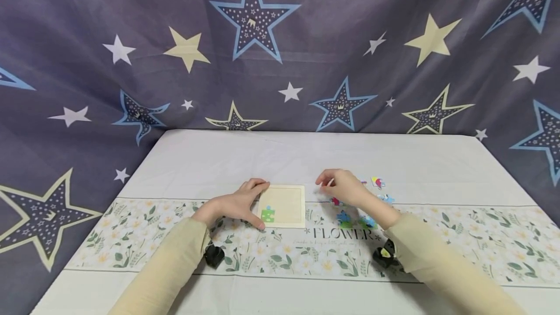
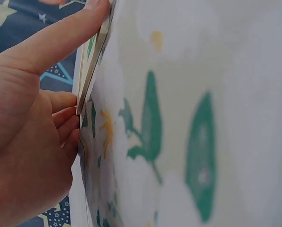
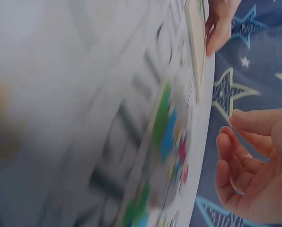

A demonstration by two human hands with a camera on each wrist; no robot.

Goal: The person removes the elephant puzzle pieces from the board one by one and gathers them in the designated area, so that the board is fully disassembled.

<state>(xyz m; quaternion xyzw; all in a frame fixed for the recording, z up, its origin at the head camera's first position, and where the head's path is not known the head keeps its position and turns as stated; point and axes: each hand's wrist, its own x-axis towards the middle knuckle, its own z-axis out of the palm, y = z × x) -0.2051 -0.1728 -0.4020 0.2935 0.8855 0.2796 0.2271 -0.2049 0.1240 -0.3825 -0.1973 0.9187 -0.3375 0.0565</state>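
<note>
On the table lies a shallow wooden puzzle tray (image 1: pixel 284 201) with a raised rim. One green puzzle piece (image 1: pixel 268 215) with a blue knob sits in its near left corner. My left hand (image 1: pixel 242 203) holds the tray at its left side, thumb at the near corner and forefinger at the far corner. In the left wrist view the thumb (image 2: pixel 60 45) lies along the tray's edge. My right hand (image 1: pixel 343 186) hovers right of the tray, above loose pieces; its fingers are loosely bent with nothing between them in the right wrist view.
Several loose colourful puzzle pieces lie right of the tray, among them a blue-green one (image 1: pixel 343 218) and a yellow-red one (image 1: pixel 378 182). The right forearm partly hides them. A floral cloth band (image 1: pixel 153 230) crosses the white table; a star-patterned curtain (image 1: pixel 280 72) hangs behind.
</note>
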